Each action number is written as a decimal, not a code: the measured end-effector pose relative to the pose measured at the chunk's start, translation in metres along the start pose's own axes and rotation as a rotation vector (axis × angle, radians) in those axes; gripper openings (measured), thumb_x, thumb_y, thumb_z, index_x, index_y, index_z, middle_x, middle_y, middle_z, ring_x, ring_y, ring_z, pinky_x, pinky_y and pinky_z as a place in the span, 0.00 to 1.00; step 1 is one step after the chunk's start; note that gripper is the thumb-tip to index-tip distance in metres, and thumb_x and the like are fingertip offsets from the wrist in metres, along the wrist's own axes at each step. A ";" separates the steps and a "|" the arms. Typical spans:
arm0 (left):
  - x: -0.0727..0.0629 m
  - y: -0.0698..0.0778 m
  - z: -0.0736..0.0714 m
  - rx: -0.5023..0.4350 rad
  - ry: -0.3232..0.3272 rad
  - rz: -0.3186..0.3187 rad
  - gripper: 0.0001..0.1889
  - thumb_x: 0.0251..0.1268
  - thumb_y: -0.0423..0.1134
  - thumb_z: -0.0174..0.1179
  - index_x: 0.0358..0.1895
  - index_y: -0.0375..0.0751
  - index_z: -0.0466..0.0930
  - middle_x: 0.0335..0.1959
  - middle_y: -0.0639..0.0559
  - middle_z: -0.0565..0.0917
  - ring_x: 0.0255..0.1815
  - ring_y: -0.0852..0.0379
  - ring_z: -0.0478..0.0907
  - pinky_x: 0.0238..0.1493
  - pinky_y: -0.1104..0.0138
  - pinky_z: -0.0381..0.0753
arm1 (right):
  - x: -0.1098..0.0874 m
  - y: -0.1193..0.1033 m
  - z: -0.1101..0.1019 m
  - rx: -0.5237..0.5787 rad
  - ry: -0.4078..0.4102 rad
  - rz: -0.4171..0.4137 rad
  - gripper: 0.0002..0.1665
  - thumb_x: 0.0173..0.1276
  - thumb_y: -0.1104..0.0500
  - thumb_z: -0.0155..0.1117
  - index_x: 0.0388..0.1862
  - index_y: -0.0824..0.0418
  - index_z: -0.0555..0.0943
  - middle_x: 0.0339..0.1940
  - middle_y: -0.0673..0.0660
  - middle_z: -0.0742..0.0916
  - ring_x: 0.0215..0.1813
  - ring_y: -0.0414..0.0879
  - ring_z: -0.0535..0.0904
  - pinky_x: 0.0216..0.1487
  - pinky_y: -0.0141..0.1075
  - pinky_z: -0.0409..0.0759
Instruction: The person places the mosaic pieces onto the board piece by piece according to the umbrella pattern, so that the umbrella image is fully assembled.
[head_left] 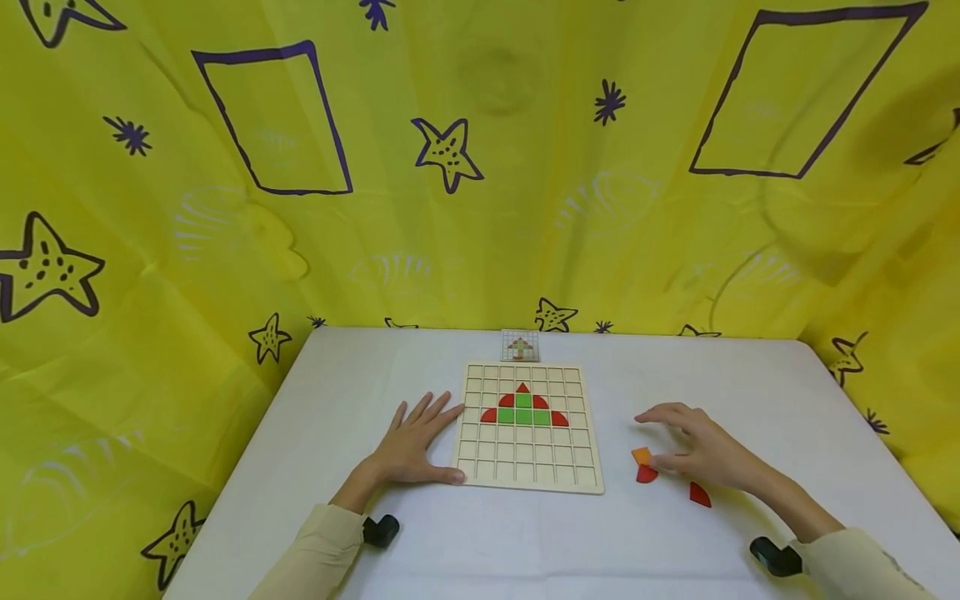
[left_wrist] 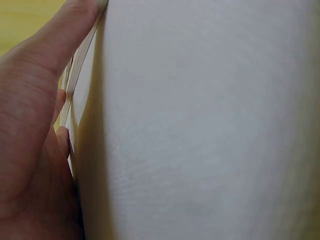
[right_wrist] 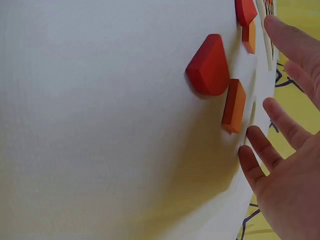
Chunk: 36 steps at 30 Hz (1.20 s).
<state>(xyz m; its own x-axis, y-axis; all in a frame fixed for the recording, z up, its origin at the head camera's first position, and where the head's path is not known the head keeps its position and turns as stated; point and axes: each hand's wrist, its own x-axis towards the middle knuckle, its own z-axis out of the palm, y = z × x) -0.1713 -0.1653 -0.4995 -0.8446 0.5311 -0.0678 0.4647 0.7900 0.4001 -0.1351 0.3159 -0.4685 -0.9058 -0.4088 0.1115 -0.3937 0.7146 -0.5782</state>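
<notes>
A pale wooden grid board (head_left: 525, 463) lies in the middle of the table. Set in its squares are a red triangle (head_left: 522, 387), several green squares (head_left: 523, 415) and several red quarter-circle pieces (head_left: 560, 418). With fingers spread, my left hand (head_left: 408, 446) rests at the board's left edge, fingertips and thumb at the rim. My right hand (head_left: 701, 446) hovers over loose pieces at the right, fingers apart and holding nothing. Around it lie red quarter-circle pieces (head_left: 700, 495) and an orange piece (head_left: 641, 456). The right wrist view shows another orange piece (right_wrist: 234, 107), hidden by the hand in the head view.
Behind the board lies a small pattern card (head_left: 520, 346) with a similar coloured figure on a grid. A white cloth (head_left: 570, 550) covers the table. A yellow curtain (head_left: 495, 233) with drawn stars surrounds its back and sides.
</notes>
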 end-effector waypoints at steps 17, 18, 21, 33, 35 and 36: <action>0.001 0.000 0.000 0.001 -0.008 -0.003 0.57 0.51 0.72 0.70 0.83 0.56 0.55 0.85 0.49 0.49 0.85 0.40 0.38 0.77 0.34 0.32 | -0.002 0.014 0.007 0.025 -0.001 -0.047 0.15 0.59 0.53 0.81 0.45 0.43 0.90 0.62 0.62 0.79 0.61 0.61 0.64 0.47 0.42 0.76; 0.001 0.000 0.000 0.003 -0.009 -0.005 0.57 0.51 0.72 0.70 0.83 0.56 0.55 0.85 0.49 0.49 0.85 0.41 0.38 0.77 0.34 0.32 | -0.002 0.014 0.008 0.023 0.001 -0.049 0.14 0.59 0.54 0.81 0.44 0.43 0.90 0.62 0.62 0.79 0.61 0.61 0.64 0.47 0.44 0.75; 0.001 -0.001 0.001 0.005 -0.011 -0.009 0.57 0.50 0.72 0.70 0.83 0.56 0.56 0.85 0.50 0.49 0.85 0.41 0.38 0.77 0.34 0.32 | -0.002 0.014 0.009 0.014 0.019 -0.067 0.14 0.57 0.56 0.82 0.43 0.44 0.90 0.61 0.63 0.80 0.61 0.63 0.65 0.48 0.49 0.73; 0.002 -0.001 0.003 0.021 -0.006 -0.011 0.57 0.50 0.72 0.70 0.83 0.57 0.56 0.85 0.50 0.49 0.85 0.42 0.39 0.77 0.34 0.33 | -0.002 0.016 0.010 0.031 0.027 -0.055 0.14 0.56 0.57 0.83 0.41 0.43 0.90 0.61 0.63 0.80 0.61 0.62 0.66 0.50 0.54 0.69; 0.002 -0.001 0.003 0.021 -0.004 -0.009 0.57 0.50 0.72 0.70 0.83 0.57 0.56 0.85 0.50 0.49 0.85 0.41 0.39 0.77 0.34 0.33 | -0.002 0.015 0.010 0.034 0.029 -0.056 0.14 0.56 0.56 0.83 0.41 0.43 0.90 0.61 0.63 0.80 0.61 0.62 0.66 0.50 0.54 0.69; 0.001 -0.001 0.003 0.021 -0.004 -0.008 0.57 0.50 0.72 0.70 0.83 0.56 0.56 0.85 0.50 0.49 0.85 0.41 0.39 0.77 0.34 0.33 | -0.002 0.015 0.010 0.038 0.026 -0.059 0.14 0.56 0.56 0.82 0.41 0.44 0.90 0.61 0.63 0.80 0.61 0.62 0.66 0.50 0.55 0.69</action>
<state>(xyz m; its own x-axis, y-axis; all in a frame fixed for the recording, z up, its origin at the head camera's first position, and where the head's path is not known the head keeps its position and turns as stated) -0.1722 -0.1642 -0.5024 -0.8472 0.5261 -0.0744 0.4635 0.8002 0.3807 -0.1372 0.3220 -0.4859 -0.8853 -0.4342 0.1665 -0.4404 0.6676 -0.6003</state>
